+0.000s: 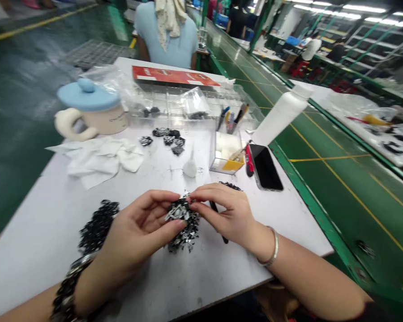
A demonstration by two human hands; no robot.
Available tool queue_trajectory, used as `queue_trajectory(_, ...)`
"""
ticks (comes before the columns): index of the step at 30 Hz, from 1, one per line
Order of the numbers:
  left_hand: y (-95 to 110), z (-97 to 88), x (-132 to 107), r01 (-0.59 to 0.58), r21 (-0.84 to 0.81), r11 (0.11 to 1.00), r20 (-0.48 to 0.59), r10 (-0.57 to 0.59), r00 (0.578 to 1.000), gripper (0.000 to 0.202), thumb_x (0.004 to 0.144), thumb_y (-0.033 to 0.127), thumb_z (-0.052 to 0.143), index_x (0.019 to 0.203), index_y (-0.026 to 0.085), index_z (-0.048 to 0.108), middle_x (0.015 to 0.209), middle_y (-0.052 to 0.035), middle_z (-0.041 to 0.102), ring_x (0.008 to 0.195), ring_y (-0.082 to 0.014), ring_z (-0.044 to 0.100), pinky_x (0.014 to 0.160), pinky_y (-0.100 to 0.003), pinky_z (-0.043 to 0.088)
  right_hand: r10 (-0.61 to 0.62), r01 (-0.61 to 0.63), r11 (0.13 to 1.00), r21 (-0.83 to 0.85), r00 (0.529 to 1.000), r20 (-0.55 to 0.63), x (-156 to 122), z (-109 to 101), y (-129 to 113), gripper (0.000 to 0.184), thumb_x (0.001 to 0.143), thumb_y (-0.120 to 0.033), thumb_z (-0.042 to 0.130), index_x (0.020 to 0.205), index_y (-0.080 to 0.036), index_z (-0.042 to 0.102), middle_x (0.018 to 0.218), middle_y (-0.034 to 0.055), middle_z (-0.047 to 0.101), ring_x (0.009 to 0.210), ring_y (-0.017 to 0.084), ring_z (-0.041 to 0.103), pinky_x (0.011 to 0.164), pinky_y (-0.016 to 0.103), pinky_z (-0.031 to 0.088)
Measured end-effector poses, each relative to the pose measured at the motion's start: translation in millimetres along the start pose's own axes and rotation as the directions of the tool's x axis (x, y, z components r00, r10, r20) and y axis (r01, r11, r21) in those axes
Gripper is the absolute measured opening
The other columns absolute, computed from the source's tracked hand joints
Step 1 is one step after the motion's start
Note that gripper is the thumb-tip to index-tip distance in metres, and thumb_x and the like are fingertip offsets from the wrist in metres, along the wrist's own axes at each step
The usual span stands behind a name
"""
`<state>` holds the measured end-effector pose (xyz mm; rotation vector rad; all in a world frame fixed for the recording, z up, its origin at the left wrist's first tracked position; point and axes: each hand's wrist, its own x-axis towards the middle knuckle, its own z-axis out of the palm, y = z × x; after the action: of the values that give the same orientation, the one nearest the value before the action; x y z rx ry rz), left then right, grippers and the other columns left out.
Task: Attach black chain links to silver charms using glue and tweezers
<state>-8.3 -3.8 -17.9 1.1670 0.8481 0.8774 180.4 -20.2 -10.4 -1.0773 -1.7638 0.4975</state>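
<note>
A black and silver beaded ornament (183, 225) is held above the white tabletop (50, 255), pinched between my left hand (137, 228) and my right hand (226, 212). Fingertips of both hands press on its upper part. A thin black tool (220, 236) shows under my right palm, and a small black beaded piece (230, 186) lies just past those fingers. A heap of black beaded strands (99, 228) lies beside my left hand. Several small black pieces (168, 137) lie farther up the table.
Around the table stand a small white glue bottle (190, 166), folded white cloth (99, 161), a blue-lidded mug (87, 107), a transparent compartment box (188, 105), a pen holder (226, 152), a phone (265, 167) and a white bottle (282, 116). A person in a light blue shirt (166, 38) sits beyond.
</note>
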Motion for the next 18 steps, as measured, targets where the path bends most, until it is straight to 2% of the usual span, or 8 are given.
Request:
queue_trajectory(5, 7.8, 6.7, -2.3, -0.032, 0.001, 0.999, 0.034, 0.032, 0.999, 0.029, 0.074, 0.015, 0.072, 0.099, 0.027, 0.065, 0.100, 0.0027, 0.069, 0.099, -0.0096, 0.065, 0.085, -0.010, 0.051, 0.143, -0.136, 0.983, 0.125, 0.988, -0.053, -0.6, -4.6, 2.3, 0.015, 0.078, -0.015, 0.067, 0.089, -0.023, 0.070, 0.082, 0.0019, 0.072, 0.078, 0.014, 0.066, 0.071, 0.029, 0.055)
queue_trajectory(8, 8.8, 7.3, -5.1, -0.109, 0.063, 0.992, 0.032, 0.107, 0.994, 0.032, 0.076, 0.015, 0.070, 0.105, 0.026, 0.065, 0.103, 0.0005, 0.063, 0.103, -0.0105, 0.061, 0.094, -0.014, 0.048, 0.226, -0.207, 0.953, 0.221, 0.972, -0.064, -1.8, -7.2, 4.4, 0.013, 0.080, -0.019, 0.066, 0.090, -0.027, 0.070, 0.082, 0.0009, 0.070, 0.077, 0.013, 0.064, 0.066, 0.026, 0.054)
queue_trajectory(13, 5.3, 6.6, -6.9, -0.164, 0.065, 0.984, 0.067, 0.159, 0.985, 0.032, 0.078, 0.014, 0.066, 0.109, 0.024, 0.063, 0.095, -0.0002, 0.050, 0.094, -0.0123, 0.062, 0.094, -0.024, 0.052, 0.352, -0.350, 0.807, 0.476, 0.932, 0.088, -4.2, -1.9, -0.6, 0.010, 0.078, -0.027, 0.069, 0.086, -0.031, 0.072, 0.076, -0.0006, 0.060, 0.073, 0.011, 0.057, 0.062, 0.024, 0.049)
queue_trajectory(15, 4.9, 7.1, -6.3, -0.172, 0.061, 0.983, 0.062, 0.168, 0.984, 0.031, 0.078, 0.013, 0.066, 0.107, 0.023, 0.064, 0.095, -0.0003, 0.049, 0.092, -0.0116, 0.061, 0.093, -0.024, 0.052, 0.387, -0.397, 0.775, 0.492, 0.913, 0.127, -5.1, 1.6, -3.2, 0.010, 0.076, -0.026, 0.071, 0.084, -0.032, 0.073, 0.076, -0.0010, 0.056, 0.073, 0.010, 0.055, 0.063, 0.022, 0.047)
queue_trajectory(18, 5.0, 8.1, -5.4, -0.183, 0.062, 0.981, 0.052, 0.180, 0.982, 0.030, 0.076, 0.011, 0.067, 0.104, 0.022, 0.064, 0.099, -0.0006, 0.046, 0.092, -0.0097, 0.060, 0.092, -0.020, 0.052, 0.404, -0.419, 0.779, 0.466, 0.904, 0.139, -6.1, 4.9, -4.4, 0.011, 0.076, -0.025, 0.072, 0.083, -0.031, 0.073, 0.077, -0.0011, 0.056, 0.075, 0.009, 0.054, 0.065, 0.022, 0.045)
